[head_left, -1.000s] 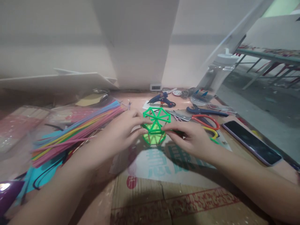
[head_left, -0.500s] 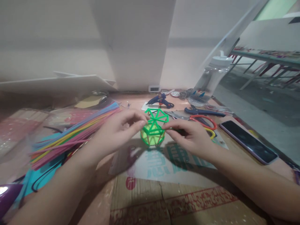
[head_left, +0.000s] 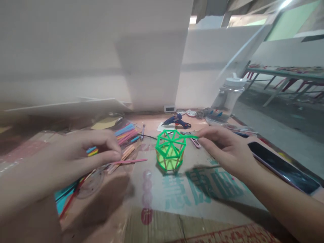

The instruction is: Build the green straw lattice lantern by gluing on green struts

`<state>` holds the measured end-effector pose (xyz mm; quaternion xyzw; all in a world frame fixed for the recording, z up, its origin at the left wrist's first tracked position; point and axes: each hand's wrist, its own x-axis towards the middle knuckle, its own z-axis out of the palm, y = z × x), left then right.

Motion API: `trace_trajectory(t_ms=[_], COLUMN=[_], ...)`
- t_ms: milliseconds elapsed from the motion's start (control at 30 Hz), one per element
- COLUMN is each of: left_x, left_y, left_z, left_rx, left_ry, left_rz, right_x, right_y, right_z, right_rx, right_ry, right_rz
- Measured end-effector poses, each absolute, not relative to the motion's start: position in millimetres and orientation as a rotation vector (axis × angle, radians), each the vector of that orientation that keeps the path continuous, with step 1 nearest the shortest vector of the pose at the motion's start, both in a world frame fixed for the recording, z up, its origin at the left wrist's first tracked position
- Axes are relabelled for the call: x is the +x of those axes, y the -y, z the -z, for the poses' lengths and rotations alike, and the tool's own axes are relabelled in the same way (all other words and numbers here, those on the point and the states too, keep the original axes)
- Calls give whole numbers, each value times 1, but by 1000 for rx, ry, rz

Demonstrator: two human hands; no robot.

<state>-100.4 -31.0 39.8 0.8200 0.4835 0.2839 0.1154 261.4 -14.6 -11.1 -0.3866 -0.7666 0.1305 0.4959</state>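
Note:
A small green cage-like frame point(head_left: 172, 141) stands upright on the cardboard, its spoked eight-sided top joined by orange posts to a yellow-green base. To its right, my right hand point(head_left: 222, 146) pinches a short green pipe cleaner piece point(head_left: 191, 137), whose far end overlaps the frame's top edge; I cannot tell if they are joined. My left hand point(head_left: 93, 152) is off to the left, above loose pipe cleaners, thumb and forefinger together. Whatever it may hold is hidden. A pink pipe cleaner point(head_left: 136, 161) shows just past its fingertips.
Behind the frame lie a blue glue gun point(head_left: 176, 120) and a small white display point(head_left: 169, 109). A clear water bottle point(head_left: 222, 101) stands at back right, with a phone point(head_left: 283, 167) nearer. Coloured pipe cleaners point(head_left: 128, 133) lie left. Printed cardboard point(head_left: 162, 219) covers the front.
Both hands have moved apart from the frame, the left one toward the pipe cleaners. A green piece now shows in my right fingers. The camera view has tilted up.

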Motion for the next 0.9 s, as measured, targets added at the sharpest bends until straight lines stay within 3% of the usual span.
trace_trajectory(t_ms=[167,300,467,600,900], left_x=[-90,-65,-33,-15,-21], left_y=[7,0,11,16,-2], left_z=[-34,-26,-20,-8,14], left_rx=[2515,2458,2341,2387,2569], left_ry=[-1740,-1777,-1391,-1169,-1160], left_rz=[-960,-746,-1051,-971,-801], right_x=[254,248,245,246,241], right_y=[19,19,21,21,16], right_z=[17,24,27,29,40], right_rx=[-918,-876,-863,-842,-823], right_ry=[2020,2087,2124,2193,2206], right_rz=[-231,-203,-107,-31,-55])
